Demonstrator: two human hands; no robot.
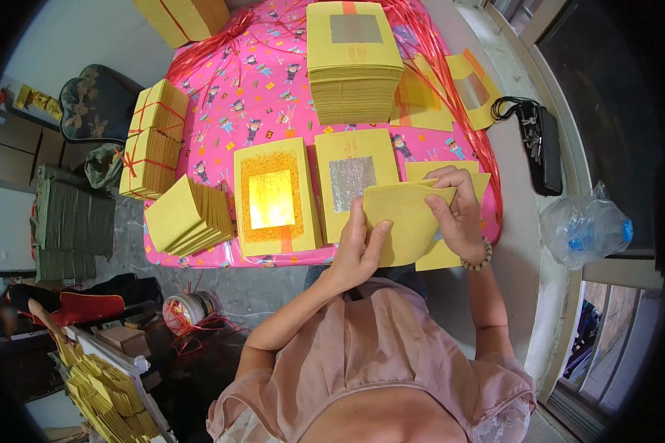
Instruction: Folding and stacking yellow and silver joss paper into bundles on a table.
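Between my hands is a folded piece of yellow joss paper (pixel 408 218), held over the table's near edge. My left hand (pixel 360 249) pinches its left side, thumb in front. My right hand (pixel 459 215), with a beaded bracelet at the wrist, grips its upper right corner. How many sheets are in it I cannot tell. Just beyond lies a stack of joss paper with a silver foil patch (pixel 353 181), partly covered by the held paper. Left of it sits a stack with a gold foil patch (pixel 272 199). Loose yellow sheets (pixel 437 258) lie beneath my right hand.
A tall silver-patched stack (pixel 353 92) stands farther back on the pink patterned table cover (pixel 222 136). Folded papers (pixel 188 218) and red-tied bundles (pixel 154 140) sit at left. Red plastic strings (pixel 451 88) trail down the right side. A black pouch with keys (pixel 538 144) and plastic bag (pixel 584 229) lie on the ledge.
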